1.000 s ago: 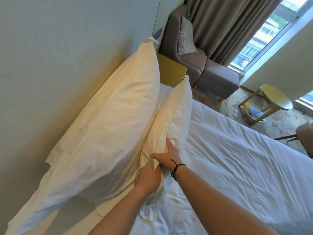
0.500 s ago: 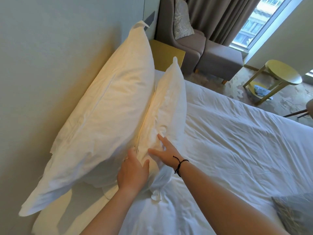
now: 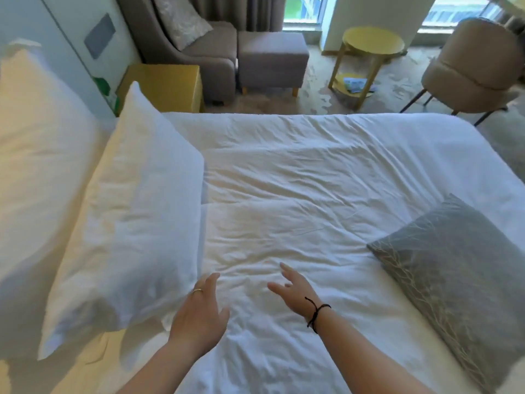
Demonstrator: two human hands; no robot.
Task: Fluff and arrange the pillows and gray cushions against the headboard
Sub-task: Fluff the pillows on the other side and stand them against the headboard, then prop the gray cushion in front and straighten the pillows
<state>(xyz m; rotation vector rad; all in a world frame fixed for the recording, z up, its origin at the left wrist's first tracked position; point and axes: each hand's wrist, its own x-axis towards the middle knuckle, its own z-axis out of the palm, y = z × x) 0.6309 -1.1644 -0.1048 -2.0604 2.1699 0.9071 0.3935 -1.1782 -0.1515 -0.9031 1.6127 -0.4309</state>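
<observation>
Two hands of mine reach out low in the frame over the white duvet [image 3: 298,194], both empty. My left hand [image 3: 199,311], bottom centre, has its fingers spread and loosely extended, a ring on one finger; its fingertips sit right at the near lower corner of the front white pillow [image 3: 133,217], though I cannot tell whether they actually touch the fabric. My right hand [image 3: 295,291], just to the right of it, is open too, fingers apart and slightly curled, hovering above the bedding with a black cord bracelet [image 3: 316,314] at the wrist.

At the lower right edge a gray cushion [image 3: 460,274] with a pale branch pattern lies flat on the duvet, well apart from the pillows, one corner pointing toward the middle of the bed.

On the left, the front white pillow leans back, its long axis running from lower left up toward the upper middle of the frame, its far corner pointing at the yellow nightstand [image 3: 167,86]. Behind it, at the far left edge, a second white pillow [image 3: 37,155] stands against the pale wall panel [image 3: 71,41], running the same way.

Beyond the bed, along the top of the frame: a gray armchair [image 3: 210,52] with a patterned cushion, a matching footstool [image 3: 272,58], a round yellow side table [image 3: 372,44], and a beige chair [image 3: 477,66] at upper right.
</observation>
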